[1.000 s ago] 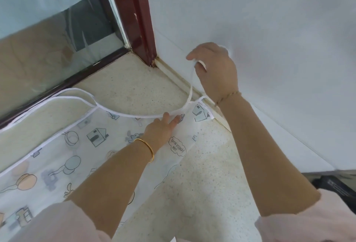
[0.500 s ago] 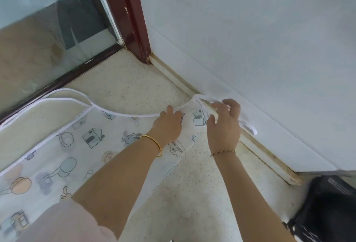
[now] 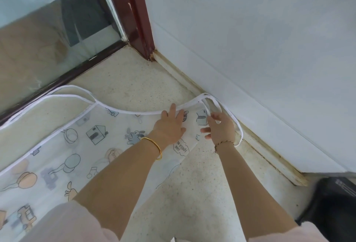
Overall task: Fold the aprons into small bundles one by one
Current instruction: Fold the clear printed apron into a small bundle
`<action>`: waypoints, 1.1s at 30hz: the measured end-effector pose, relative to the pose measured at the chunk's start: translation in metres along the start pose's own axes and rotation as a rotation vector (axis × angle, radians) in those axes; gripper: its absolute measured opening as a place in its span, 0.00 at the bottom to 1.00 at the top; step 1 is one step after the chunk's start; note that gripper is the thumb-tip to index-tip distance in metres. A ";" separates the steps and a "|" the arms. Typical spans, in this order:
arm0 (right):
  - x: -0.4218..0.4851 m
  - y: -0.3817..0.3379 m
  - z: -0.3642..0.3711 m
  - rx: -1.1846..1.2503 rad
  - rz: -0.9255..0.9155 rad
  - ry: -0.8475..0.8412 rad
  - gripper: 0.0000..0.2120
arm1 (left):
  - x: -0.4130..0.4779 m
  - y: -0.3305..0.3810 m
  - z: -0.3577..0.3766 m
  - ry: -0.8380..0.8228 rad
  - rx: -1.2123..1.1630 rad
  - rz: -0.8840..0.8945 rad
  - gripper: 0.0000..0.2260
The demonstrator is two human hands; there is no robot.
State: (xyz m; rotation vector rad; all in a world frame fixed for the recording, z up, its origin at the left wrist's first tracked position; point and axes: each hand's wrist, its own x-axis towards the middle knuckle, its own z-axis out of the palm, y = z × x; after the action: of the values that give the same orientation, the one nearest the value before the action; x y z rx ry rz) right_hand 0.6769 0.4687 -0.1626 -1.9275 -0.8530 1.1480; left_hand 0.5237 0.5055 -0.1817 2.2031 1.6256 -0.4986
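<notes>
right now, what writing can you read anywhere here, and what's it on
"Happy": upside down in the speech bubble printed on the apron; the bubble's other words are too blurred to read.
Black object, lower right: its white print is too small and blurred to read.
No other text shows.
</notes>
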 end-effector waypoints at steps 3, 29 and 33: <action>0.003 -0.004 -0.005 0.050 0.001 -0.035 0.07 | -0.002 -0.004 0.004 -0.034 0.020 -0.004 0.31; 0.002 -0.013 -0.002 -0.307 -0.454 0.256 0.11 | -0.003 -0.012 0.002 -0.050 0.036 0.040 0.42; -0.009 -0.003 0.005 -0.050 -0.223 0.244 0.15 | 0.000 -0.015 -0.001 -0.024 0.060 0.064 0.37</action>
State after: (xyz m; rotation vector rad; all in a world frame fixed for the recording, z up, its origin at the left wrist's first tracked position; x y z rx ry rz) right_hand 0.6684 0.4636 -0.1580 -1.9089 -0.9405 0.7504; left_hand 0.5093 0.5101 -0.1818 2.2752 1.5423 -0.5602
